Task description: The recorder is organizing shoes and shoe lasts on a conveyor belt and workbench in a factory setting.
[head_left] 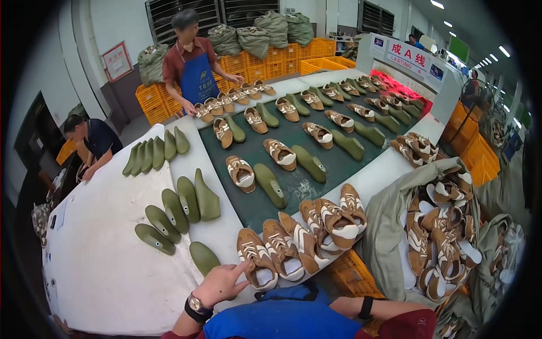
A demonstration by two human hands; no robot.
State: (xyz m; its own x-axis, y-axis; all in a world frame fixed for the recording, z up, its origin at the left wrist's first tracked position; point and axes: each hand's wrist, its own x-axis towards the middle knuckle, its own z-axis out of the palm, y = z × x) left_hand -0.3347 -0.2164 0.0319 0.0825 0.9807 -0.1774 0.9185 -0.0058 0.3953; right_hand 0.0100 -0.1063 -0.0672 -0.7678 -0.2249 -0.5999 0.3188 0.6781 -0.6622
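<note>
My left hand (221, 283), with a watch on its wrist, reaches to the near end of a row of brown sneakers with white stripes. Its fingers are stretched out and apart, and the fingertips are at the side of the nearest-left sneaker (255, 251). A green shoe last (204, 258) lies just beyond that hand. Of my right hand (343, 306), only the part by the black wristband shows, low at the blue apron (282, 322); its fingers are hidden. More sneakers (305, 244) stand on the white ledge ahead of me.
A green conveyor belt (265, 198) carries sneakers paired with lasts. Green lasts (179, 209) lie on the white table (107, 237) at left. A sack of sneakers (389, 248) and an orange crate (351, 274) are at right. A co-worker (195, 68) handles sneakers across the belt.
</note>
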